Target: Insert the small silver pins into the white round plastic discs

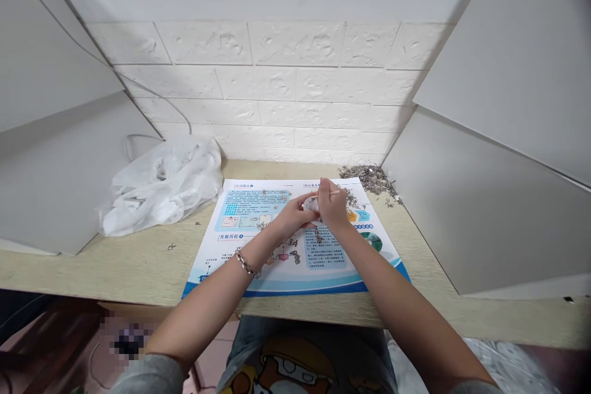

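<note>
Metal bits point(292, 253), small and silvery, lie loose on the middle of the printed sheet point(295, 280). A larger heap of metal scraps point(369, 177) sits just off the sheet's far right corner.

Above the sheet's upper middle the two hands meet. The left hand point(293, 214) is closed around a small whitish piece point(312, 203), pinching it between thumb and fingers. The right hand point(332, 206) grips a thin stick point(333, 192) that points away to the right. The piece is mostly hidden between the fingers, so its shape cannot be told. Something small and metallic seems to dangle beneath it, just above the sheet.

This looks like fine work with the stick on the held piece. It would go best with both wrists lowered toward the sheet for support, so the stick's tip does not wander. The left-hand pinch should be firm enough to stop the piece turning, yet leave its working face uncovered. Short, light strokes suit a stick this thin, since pressing hard could snap it or flick the piece away. Working low over the sheet means anything dropped lands on the print, not on the bare tabletop point(138, 265).

A crumpled plastic bag point(161, 188) lies left of the sheet, well apart from the hands.
</note>
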`<state>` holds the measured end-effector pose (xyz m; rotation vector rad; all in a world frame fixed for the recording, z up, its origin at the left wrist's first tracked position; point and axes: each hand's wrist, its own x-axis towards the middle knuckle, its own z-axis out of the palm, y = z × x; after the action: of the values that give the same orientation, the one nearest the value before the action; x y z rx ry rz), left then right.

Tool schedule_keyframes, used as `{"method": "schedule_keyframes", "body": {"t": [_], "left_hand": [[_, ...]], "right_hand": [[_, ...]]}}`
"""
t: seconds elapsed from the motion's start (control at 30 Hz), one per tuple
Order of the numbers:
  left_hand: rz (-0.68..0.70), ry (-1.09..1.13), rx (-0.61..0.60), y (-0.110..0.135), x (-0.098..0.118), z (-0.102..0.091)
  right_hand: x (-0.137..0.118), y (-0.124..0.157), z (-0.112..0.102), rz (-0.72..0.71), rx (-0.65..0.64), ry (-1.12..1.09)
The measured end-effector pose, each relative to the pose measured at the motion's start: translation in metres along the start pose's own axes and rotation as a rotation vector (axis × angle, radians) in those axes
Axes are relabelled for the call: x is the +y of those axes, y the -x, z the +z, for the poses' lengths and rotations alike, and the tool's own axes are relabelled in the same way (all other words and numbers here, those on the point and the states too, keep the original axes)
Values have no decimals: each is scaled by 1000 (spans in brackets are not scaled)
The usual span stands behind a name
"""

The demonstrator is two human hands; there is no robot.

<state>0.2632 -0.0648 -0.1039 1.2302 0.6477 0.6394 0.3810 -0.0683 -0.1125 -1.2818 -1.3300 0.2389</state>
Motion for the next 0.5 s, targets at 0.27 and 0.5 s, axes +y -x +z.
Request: {"method": "schedule_keyframes", "body": {"t": [0.27, 0.5], "left_hand": [[2, 15, 23, 0, -1, 2], [17, 60, 5, -1, -2, 2]], "right_hand": [[3, 0, 0, 57, 57, 18], [5, -2, -1, 51, 61, -21]]}}
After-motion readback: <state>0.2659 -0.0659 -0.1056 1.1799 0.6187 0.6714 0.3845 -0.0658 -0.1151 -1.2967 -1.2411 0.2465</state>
